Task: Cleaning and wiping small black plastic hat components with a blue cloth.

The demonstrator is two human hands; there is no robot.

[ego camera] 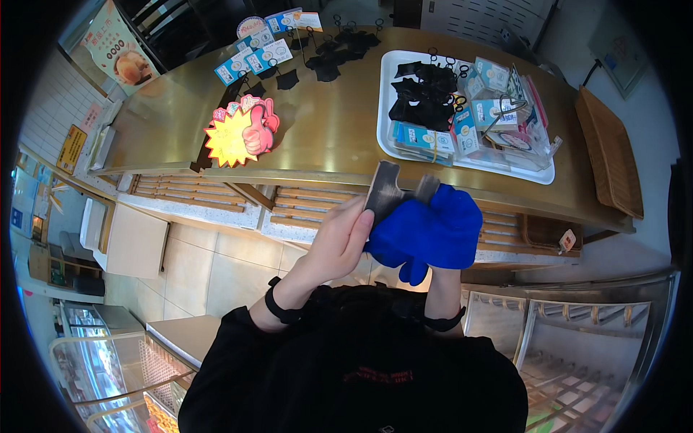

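Observation:
My left hand (337, 235) grips a flat dark grey piece (385, 187) with a worn, scuffed surface, held up just in front of the counter's near edge. A bright blue cloth (427, 227) is bunched against that piece and covers part of it. A second dark grey end (427, 188) sticks out above the cloth; whether it belongs to the same piece is hidden. Under the cloth, my right hand (445, 281) is covered except near the wrist, and it holds the cloth against the dark piece.
Beyond my hands, a white tray (385, 146) on the brass-coloured counter (335, 124) carries black sign clips (422, 103) and blue price cards (427, 139). More black clips (326, 70) and a yellow starburst sign (233, 138) stand left. A wicker basket (609, 154) leans right.

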